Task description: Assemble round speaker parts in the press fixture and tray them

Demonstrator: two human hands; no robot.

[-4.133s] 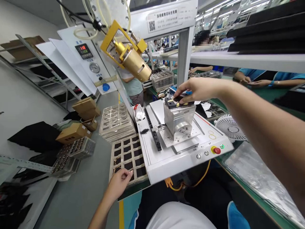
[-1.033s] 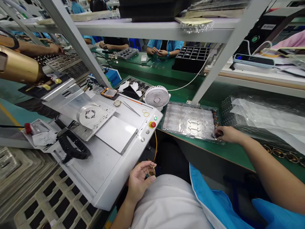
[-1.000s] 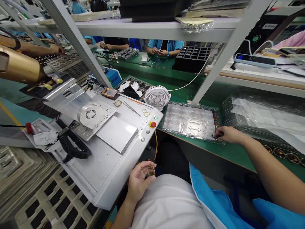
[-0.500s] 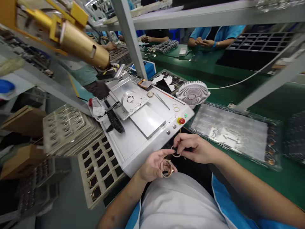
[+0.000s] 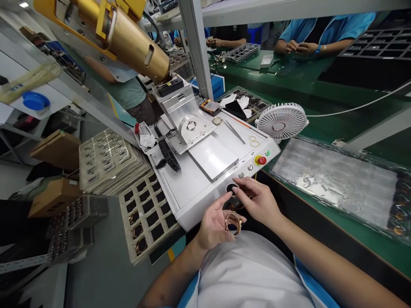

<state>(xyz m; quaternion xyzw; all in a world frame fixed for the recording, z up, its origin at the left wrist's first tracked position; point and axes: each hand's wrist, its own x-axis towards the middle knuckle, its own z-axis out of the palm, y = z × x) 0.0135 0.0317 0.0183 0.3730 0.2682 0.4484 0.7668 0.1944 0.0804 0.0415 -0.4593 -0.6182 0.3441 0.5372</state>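
My left hand (image 5: 213, 224) holds a rose-gold watch case (image 5: 233, 223) low in front of my shirt, its opening tilted toward me. Just above it, my right hand (image 5: 258, 201) pinches a thin round ring with a dark middle (image 5: 231, 188) between thumb and fingers. My left fingertips reach close to the ring's lower edge; whether they touch it I cannot tell. The ring and the case are apart. Both hands are at the front edge of the white machine (image 5: 192, 209), below its round buttons.
A gold cylinder (image 5: 138, 47) hangs over the machine's metal fixture (image 5: 189, 128). Tweezers (image 5: 235, 131) and thin rings (image 5: 254, 144) lie on the machine. A white fan (image 5: 278, 122) and plastic-covered tray (image 5: 337, 179) are right; a tray with watch cases (image 5: 146, 222) is left.
The view has shifted, so the machine and trays sit elsewhere in the picture. The ring in my right hand has risen away from the watch case, which my left hand still holds.
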